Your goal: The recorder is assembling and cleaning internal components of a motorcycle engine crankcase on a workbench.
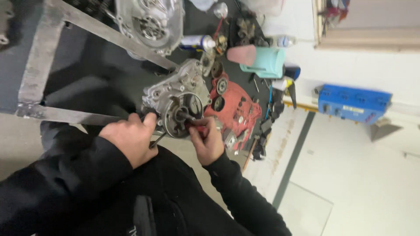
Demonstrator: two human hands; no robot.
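Dark table holds an engine case, cover already off, shaft exposed. Left hand grips a tool at 8 o'clock; right hand pinches a red-handled tool by the shaft, work unfinished.

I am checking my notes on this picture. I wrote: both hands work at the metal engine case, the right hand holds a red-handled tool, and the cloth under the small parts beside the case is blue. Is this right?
One detail is wrong: the cloth is red, not blue, as the head view shows. The rest stands: both the left hand and the right hand work at the metal engine case, and the right hand holds a red-handled tool.
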